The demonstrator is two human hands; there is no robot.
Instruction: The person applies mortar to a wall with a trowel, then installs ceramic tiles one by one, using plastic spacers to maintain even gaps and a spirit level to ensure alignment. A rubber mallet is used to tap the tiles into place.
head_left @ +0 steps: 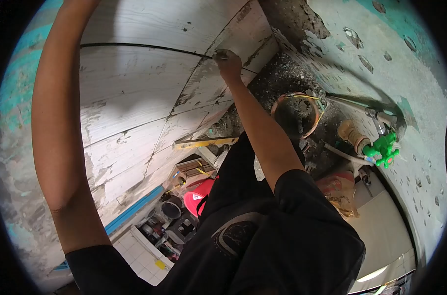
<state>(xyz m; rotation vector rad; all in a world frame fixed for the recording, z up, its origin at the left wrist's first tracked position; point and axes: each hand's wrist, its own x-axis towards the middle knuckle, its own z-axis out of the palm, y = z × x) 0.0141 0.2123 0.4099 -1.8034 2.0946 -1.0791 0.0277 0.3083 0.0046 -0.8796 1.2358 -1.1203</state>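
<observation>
White wood-grain tiles (135, 83) with dark joints and grey smears cover the wall in front of me. My right hand (228, 64) is against the tiles where two joints cross, its fingers curled in; whatever they hold is too small to make out. A long dark gap runs leftward from that hand between two tile rows. Of my left side only the raised arm shows, along the left of the view; the hand is past the top edge.
On the right wall are a green valve (382, 149) and a pipe stub (354, 135). Below lie a coiled hose (318, 114), rubble, a yellow level (206, 142), a red bucket (196, 196) and a sack (339, 189).
</observation>
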